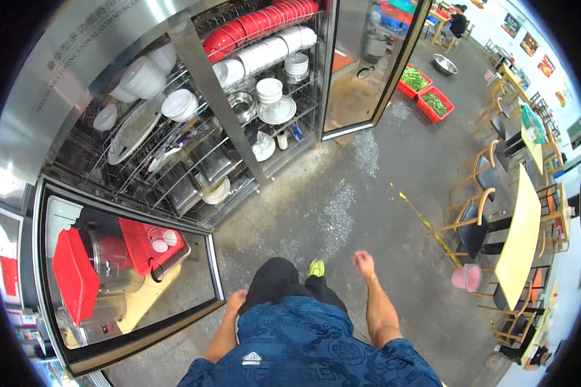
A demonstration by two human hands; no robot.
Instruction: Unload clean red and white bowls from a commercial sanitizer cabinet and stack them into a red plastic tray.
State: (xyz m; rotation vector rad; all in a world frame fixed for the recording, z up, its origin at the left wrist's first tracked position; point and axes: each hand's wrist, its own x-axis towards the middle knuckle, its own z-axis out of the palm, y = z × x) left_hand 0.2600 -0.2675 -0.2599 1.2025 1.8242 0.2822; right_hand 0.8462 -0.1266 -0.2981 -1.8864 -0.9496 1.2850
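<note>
Nothing is in my left hand (237, 301), which hangs low beside my thigh, close to the open left glass door (218, 271) of a steel dish cabinet; whether its fingers are closed is unclear. My right hand (364, 263) is held out over the floor, empty, its fingers loosely curled. Ahead, the cabinet's wire racks hold a row of red bowls (256, 26), a row of white bowls (266, 51), small stacked white bowls (269, 90), metal bowls (242, 106), an oval white platter (135, 130) and clear trays (215, 162).
The right glass door (356, 72) also stands open. Red baskets of green vegetables (435, 104) and a metal basin (444, 64) are on the floor. At right are wooden chairs (474, 222), yellow-topped tables (518, 242) and a pink bucket (466, 277). A person (459, 22) sits far off.
</note>
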